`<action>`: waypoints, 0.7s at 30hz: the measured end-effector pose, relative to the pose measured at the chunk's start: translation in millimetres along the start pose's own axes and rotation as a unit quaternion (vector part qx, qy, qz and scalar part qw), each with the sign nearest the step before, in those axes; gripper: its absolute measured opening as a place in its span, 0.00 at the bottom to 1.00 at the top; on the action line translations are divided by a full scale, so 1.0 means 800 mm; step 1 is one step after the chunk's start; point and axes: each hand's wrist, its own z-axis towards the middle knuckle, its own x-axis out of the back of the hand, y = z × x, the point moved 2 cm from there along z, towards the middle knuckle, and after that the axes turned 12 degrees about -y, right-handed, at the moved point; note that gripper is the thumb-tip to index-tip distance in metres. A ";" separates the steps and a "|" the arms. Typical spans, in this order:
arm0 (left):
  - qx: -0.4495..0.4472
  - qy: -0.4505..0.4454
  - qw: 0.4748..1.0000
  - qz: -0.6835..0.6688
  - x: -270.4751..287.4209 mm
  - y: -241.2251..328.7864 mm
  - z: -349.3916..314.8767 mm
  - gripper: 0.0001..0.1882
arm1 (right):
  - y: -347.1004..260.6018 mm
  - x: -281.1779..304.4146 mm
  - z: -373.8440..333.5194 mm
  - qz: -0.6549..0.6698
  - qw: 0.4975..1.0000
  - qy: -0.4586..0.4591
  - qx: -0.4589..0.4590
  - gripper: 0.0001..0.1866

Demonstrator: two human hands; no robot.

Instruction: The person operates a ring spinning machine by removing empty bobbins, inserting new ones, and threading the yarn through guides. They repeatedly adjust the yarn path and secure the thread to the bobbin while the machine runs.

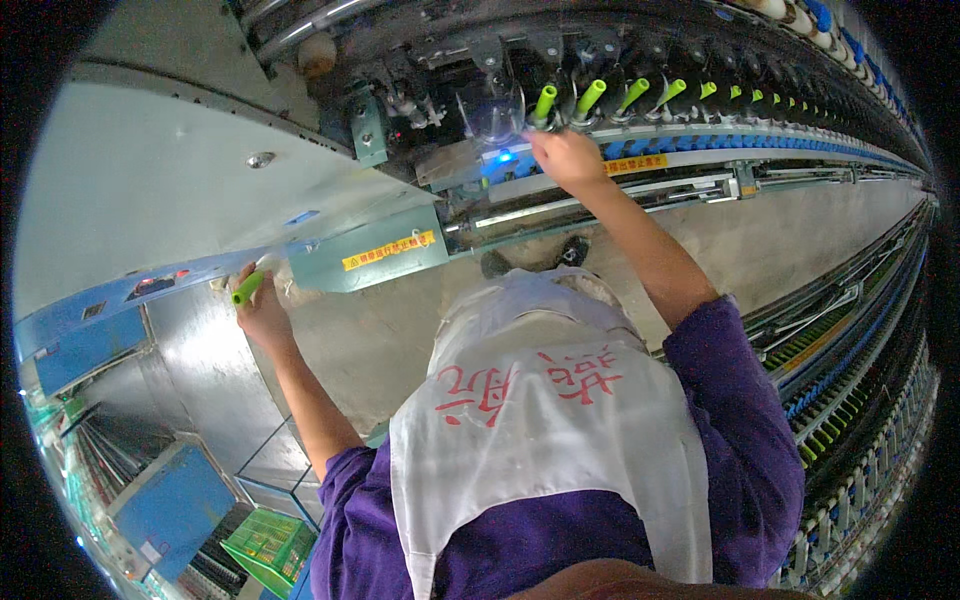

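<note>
My left hand [265, 310] is closed round a bright green bobbin tube [248, 287], held out by the light-coloured end housing of a spinning frame. My right hand [568, 160] reaches up to the machine, just below the first green bobbin [545, 101] in the row. Its fingers are drawn together at the ring rail, and whatever they pinch is too small to make out. Beside it, another green bobbin [591, 97] stands on its spindle, and several more run off to the right.
The grey end housing [180, 180] fills the upper left. A second machine row [850, 400] lines the right side, across the aisle floor [800, 225]. At lower left are a green plastic crate [268, 548] and a blue panel [178, 508]. A blue light [505, 156] glows on the rail.
</note>
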 end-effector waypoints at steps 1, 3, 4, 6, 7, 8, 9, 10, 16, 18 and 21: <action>0.014 -0.012 0.998 -0.053 -0.001 0.021 -0.001 0.13 | 0.002 0.015 -0.013 -0.001 0.999 -0.035 -0.004 0.11; 0.027 -0.041 0.982 -0.185 -0.021 0.072 -0.006 0.14 | -0.008 0.041 -0.054 0.196 0.965 -0.176 -0.011 0.13; 0.018 -0.076 0.970 -0.230 -0.040 0.102 -0.005 0.16 | -0.018 0.056 -0.073 0.295 0.925 -0.239 -0.028 0.13; -0.049 -0.142 0.943 -0.296 -0.088 0.165 -0.012 0.17 | -0.040 0.098 -0.110 0.403 0.873 -0.274 -0.007 0.12; -0.066 -0.168 0.926 -0.331 -0.117 0.194 -0.010 0.17 | -0.053 0.122 -0.120 0.428 0.874 -0.219 0.064 0.11; -0.111 -0.189 0.901 -0.373 -0.148 0.222 -0.005 0.16 | -0.060 0.146 -0.127 0.433 0.874 -0.197 0.096 0.10; -0.147 -0.206 0.891 -0.377 -0.178 0.246 0.007 0.15 | -0.063 0.169 -0.132 0.436 0.873 -0.174 0.128 0.10; -0.129 -0.218 0.901 -0.352 -0.204 0.262 0.017 0.13 | -0.063 0.191 -0.139 0.433 0.873 -0.153 0.165 0.09; -0.118 -0.173 0.972 -0.110 -0.278 0.309 0.065 0.14 | -0.026 0.267 -0.191 0.414 0.876 -0.105 0.223 0.07; -0.100 -0.147 0.976 -0.127 -0.284 0.313 0.066 0.17 | -0.004 0.281 -0.211 0.473 0.848 -0.077 0.227 0.07; -0.044 -0.133 0.985 -0.101 -0.305 0.307 0.054 0.16 | 0.034 0.301 -0.232 0.454 0.856 -0.126 0.211 0.11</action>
